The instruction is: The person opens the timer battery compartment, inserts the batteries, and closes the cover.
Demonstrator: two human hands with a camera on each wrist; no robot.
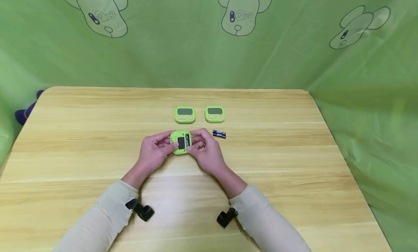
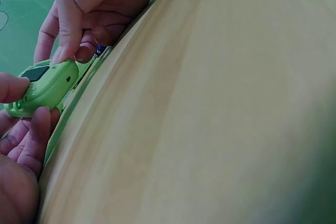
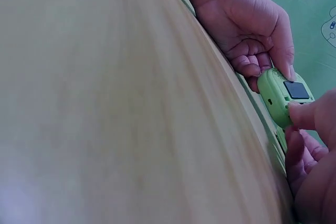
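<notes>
Both hands hold a green digital timer (image 1: 180, 143) with its back turned up, low over the table's middle. A dark rectangle sits on that back. Beside it, a dark blue battery (image 1: 187, 139) lies in the open battery slot on the right side. My left hand (image 1: 154, 153) grips the timer's left side, thumb on the back near the dark rectangle. On the other side, my right hand (image 1: 209, 153) grips the right edge, with its thumb at the battery's lower end and its index finger at the upper corner. The timer's front is hidden.
Two more green timers, a left one (image 1: 185, 115) and a right one (image 1: 214, 114), lie face up behind the hands. Two dark blue batteries (image 1: 219, 134) lie together right of the held timer. A green curtain (image 1: 183, 63) hangs behind the wooden table (image 1: 277, 154).
</notes>
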